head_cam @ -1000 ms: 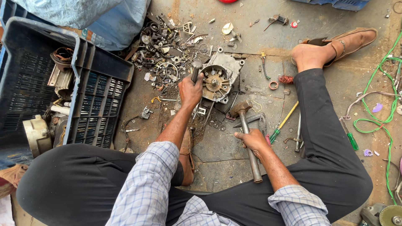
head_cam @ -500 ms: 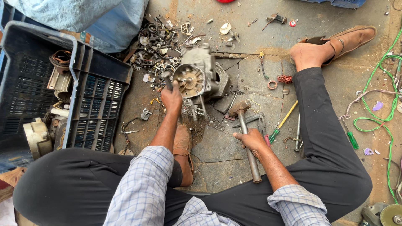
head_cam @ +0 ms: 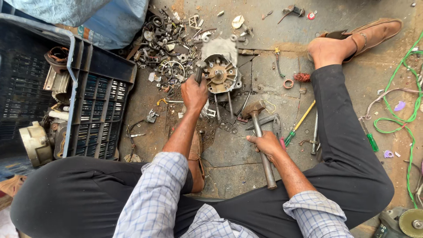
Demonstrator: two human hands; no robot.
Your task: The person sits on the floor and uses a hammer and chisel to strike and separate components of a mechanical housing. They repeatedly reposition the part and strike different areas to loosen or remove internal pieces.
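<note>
Head view: I'm looking straight down at a person sitting on the ground, legs spread, both arms reaching out.
Left hand (head_cam: 194, 93): I see it closed around a dark tool handle (head_cam: 199, 70) that pokes up at its 12 o'clock; the tool's tip rests against the motor housing (head_cam: 220, 72).
Motor housing: round grey metal casing with a rusty orange centre, lying at 1 o'clock from the left hand, touching the tool, long bolts sticking out below it.
Right hand (head_cam: 266, 145): fingers wrapped tight around the hammer (head_cam: 260, 136), mid-shaft; the rusty head sits at 11 o'clock of the hand and rests low near the ground.
Hammer position: at 5 o'clock from the motor housing, apart from it.
Beside the right hand: pliers (head_cam: 275, 125) just at its 1 o'clock, a yellow-and-green screwdriver (head_cam: 299, 123) at 2 o'clock.
Scrap pile (head_cam: 169, 44): rings, springs and small metal bits heaped at 10 o'clock from the housing.
Surface: cracked, dusty concrete floor (head_cam: 233, 154), stained with rust and grit.
Crate (head_cam: 97, 97): dark plastic, at 9 o'clock from the left hand, with metal parts inside.
Green wire (head_cam: 403, 83): looping along the far right, well apart from both hands.
Foot (head_cam: 335, 48): bare heel lifted out of a tan shoe at 1 o'clock.
Blue tarp (head_cam: 105, 22): bunched at the top left, behind the crate.
</note>
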